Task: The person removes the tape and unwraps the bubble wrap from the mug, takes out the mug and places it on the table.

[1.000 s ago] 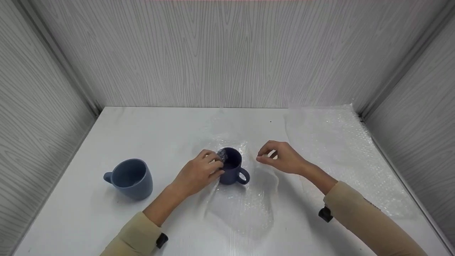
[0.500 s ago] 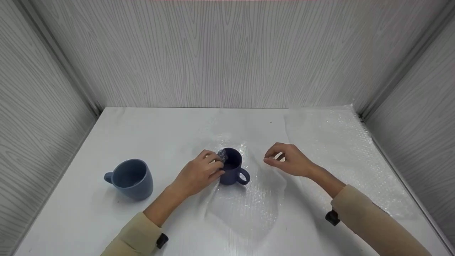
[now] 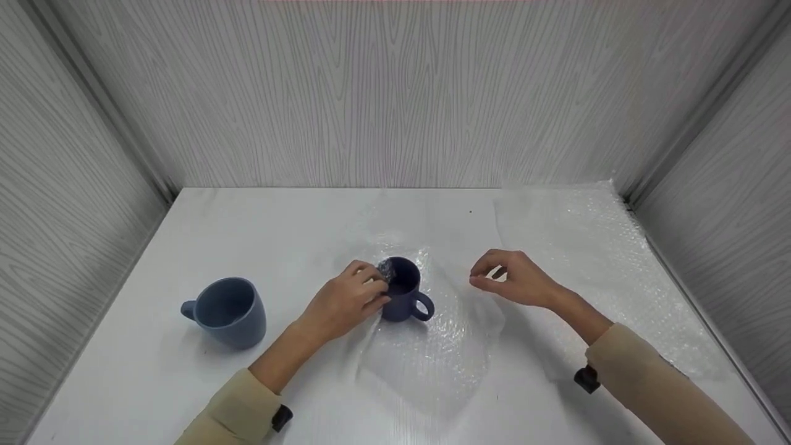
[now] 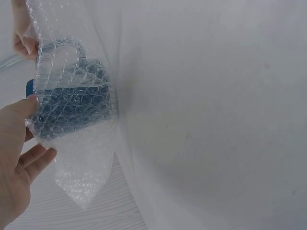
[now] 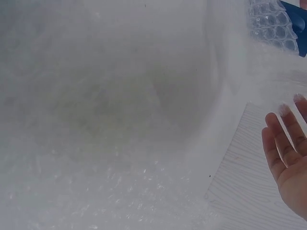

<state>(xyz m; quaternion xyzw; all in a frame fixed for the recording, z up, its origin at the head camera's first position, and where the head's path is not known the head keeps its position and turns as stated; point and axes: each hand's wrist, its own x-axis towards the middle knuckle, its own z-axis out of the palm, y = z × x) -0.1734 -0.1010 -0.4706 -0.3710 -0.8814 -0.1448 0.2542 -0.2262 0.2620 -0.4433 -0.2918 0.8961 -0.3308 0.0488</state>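
A small dark blue mug (image 3: 398, 308) stands upright on a sheet of bubble wrap (image 3: 432, 371), its handle toward the lower right. My left hand (image 3: 346, 300) grips the mug's left rim, where a crumpled bit of wrap is tucked over the edge into the mug. Through the wrap, the left wrist view shows the mug's side, with a bare strip of blue rim (image 4: 30, 88) near the thumb. To the right of the mug, my right hand (image 3: 516, 278) pinches the raised edge of the wrap between thumb and fingertips; the transparent film is hard to make out there.
A larger lighter blue mug (image 3: 232, 321) stands at the left, handle pointing left. Another flat sheet of bubble wrap (image 3: 593, 247) covers the table's right side. Grey wood-patterned panels (image 3: 395, 93) enclose the white table (image 3: 278, 228) at the back and sides.
My right hand has moved a little to the right, away from the mug, and the wrap's right edge has shifted with it. The left hand and both mugs stay in place.
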